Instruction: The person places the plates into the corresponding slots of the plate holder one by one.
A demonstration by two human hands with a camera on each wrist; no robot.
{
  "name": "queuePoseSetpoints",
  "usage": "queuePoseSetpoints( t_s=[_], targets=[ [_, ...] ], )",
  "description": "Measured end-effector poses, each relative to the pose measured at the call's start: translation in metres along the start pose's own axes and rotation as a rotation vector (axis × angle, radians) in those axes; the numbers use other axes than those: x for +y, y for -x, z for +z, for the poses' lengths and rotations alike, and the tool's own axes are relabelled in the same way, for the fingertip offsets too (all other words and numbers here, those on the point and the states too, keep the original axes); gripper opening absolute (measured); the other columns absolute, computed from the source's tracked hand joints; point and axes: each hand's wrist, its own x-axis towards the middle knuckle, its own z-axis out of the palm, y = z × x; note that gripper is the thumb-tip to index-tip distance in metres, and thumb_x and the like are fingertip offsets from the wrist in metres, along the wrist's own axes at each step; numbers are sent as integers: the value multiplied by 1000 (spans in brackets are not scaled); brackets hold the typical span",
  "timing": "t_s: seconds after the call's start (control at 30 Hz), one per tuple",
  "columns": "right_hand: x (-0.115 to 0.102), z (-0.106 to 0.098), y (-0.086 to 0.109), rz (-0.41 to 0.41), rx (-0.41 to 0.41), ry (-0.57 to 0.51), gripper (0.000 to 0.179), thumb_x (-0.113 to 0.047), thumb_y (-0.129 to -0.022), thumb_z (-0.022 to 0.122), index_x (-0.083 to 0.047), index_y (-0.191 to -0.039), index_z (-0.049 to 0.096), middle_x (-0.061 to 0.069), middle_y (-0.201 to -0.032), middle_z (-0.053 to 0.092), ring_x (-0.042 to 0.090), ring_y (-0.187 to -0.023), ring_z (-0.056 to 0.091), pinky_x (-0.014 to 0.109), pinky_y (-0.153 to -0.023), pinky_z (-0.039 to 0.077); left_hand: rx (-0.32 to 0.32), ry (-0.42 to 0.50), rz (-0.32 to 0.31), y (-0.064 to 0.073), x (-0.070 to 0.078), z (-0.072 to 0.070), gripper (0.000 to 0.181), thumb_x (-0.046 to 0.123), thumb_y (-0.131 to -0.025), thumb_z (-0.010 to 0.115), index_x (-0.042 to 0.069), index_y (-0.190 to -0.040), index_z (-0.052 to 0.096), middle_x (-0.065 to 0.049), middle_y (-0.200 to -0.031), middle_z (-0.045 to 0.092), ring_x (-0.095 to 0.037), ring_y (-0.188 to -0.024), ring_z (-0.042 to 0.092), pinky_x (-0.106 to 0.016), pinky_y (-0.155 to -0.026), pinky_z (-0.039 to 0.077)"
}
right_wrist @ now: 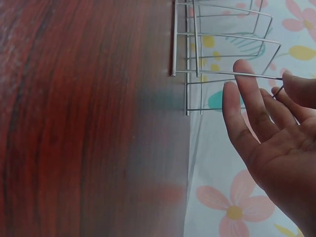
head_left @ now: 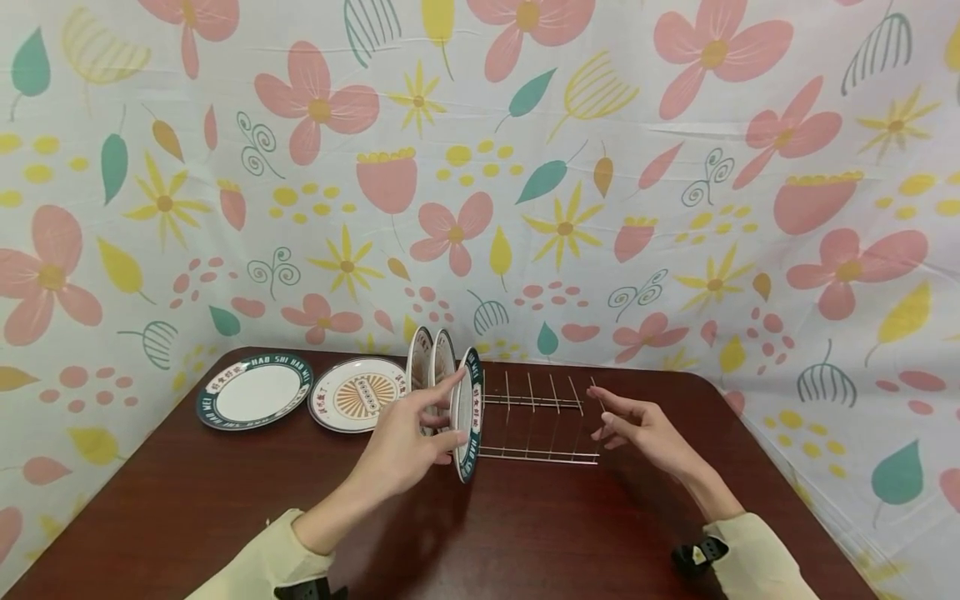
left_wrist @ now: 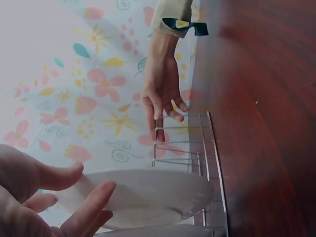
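Observation:
A white plate with a green lettered rim stands upright in a wire dish rack. My left hand holds this plate by its left side, thumb and fingers at its edge; the left wrist view shows the white plate beside the fingertips. Just left of it, two more plates stand on edge, partly hidden by my left hand. At the rack's right end, my right hand pinches the end wire; the right wrist view has the thumb on that wire and the fingers around it.
Flat on the table's left side lie a green-rimmed plate and a plate with an orange sunburst. The dark red-brown table ends against a flowered cloth behind. Bare wire dividers rise right of the held plate.

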Motion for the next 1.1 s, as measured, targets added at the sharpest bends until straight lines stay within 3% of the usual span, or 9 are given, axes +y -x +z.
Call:
queuePoseSetpoints(
  t_s=[0.17, 0.27, 0.33, 0.43, 0.5, 0.57, 0.73, 0.97, 1.1],
  targets=[
    [0, 0, 0, -9, 7, -7, 50, -7, -110, 55, 4, -158, 42, 19, -158, 47, 37, -97, 74, 48, -77, 64, -24, -19, -3, -7, 2, -2, 78, -2, -85, 86, 25, -153, 58, -20, -146, 59, -26, -91, 75, -32, -55, 62],
    [-1, 1, 1, -18, 5, -14, 51, -6, -110, 54, 5, -158, 42, 17, -158, 47, 36, -97, 74, 48, -77, 64, -26, -38, 2, -10, 2, -3, 78, 0, -84, 88, 24, -153, 59, -16, -156, 51, -25, -94, 74, -34, -50, 61],
    [-1, 1, 1, -27, 1, -17, 51, -5, -110, 54, 5, -158, 41, 18, -158, 47, 36, -97, 74, 48, -77, 64, -30, -64, 11, -12, 1, -3, 78, 4, -84, 89, 24, -153, 59, -15, -157, 51, -23, -85, 74, -36, -45, 58],
    [-1, 1, 0, -36, -4, -18, 51, -6, -110, 54, 4, -158, 41, 15, -158, 48, 36, -97, 74, 47, -76, 64, -44, -151, 32, -14, 0, -6, 79, 13, -85, 91, 27, -154, 57, -18, -109, 76, -19, -55, 68, -34, -41, 53],
    [-1, 1, 0, -40, -5, -18, 51, -6, -110, 54, 4, -158, 41, 15, -158, 48, 35, -96, 74, 47, -76, 64, -59, -173, 38, -15, -1, -8, 79, 15, -86, 90, 28, -156, 55, -12, -74, 74, -20, -41, 61, -34, -39, 51],
    [-2, 1, 0, -39, -5, -16, 51, -6, -110, 54, 5, -158, 41, 16, -157, 47, 35, -96, 75, 47, -76, 64, -74, -179, 39, -16, -3, -9, 79, 13, -88, 88, 27, -157, 53, -5, -53, 63, -19, -37, 59, -34, -39, 51],
    [0, 1, 0, -27, 4, -17, 51, -7, -110, 55, 6, -157, 42, 25, -158, 44, 36, -96, 74, 49, -76, 64, -74, -141, 36, -19, -10, -10, 80, 7, -89, 85, 28, -158, 51, 1, -58, 68, -16, -42, 62, -36, -38, 53],
    [0, 1, -1, -21, 7, -11, 51, -9, -110, 55, 6, -157, 42, 27, -157, 44, 36, -96, 74, 49, -77, 64, -27, -171, 78, -24, -18, -6, 81, 9, -88, 87, 28, -158, 51, 7, -51, 63, -14, -42, 63, -34, -38, 51],
    [1, 0, 0, -15, 5, -14, 51, -8, -110, 55, 6, -157, 41, 34, -157, 39, 35, -96, 75, 49, -77, 64, -1, -201, 103, -26, -21, -2, 81, 9, -87, 87, 25, -158, 51, 8, -50, 62, -14, -44, 65, -30, -45, 48]
  ],
)
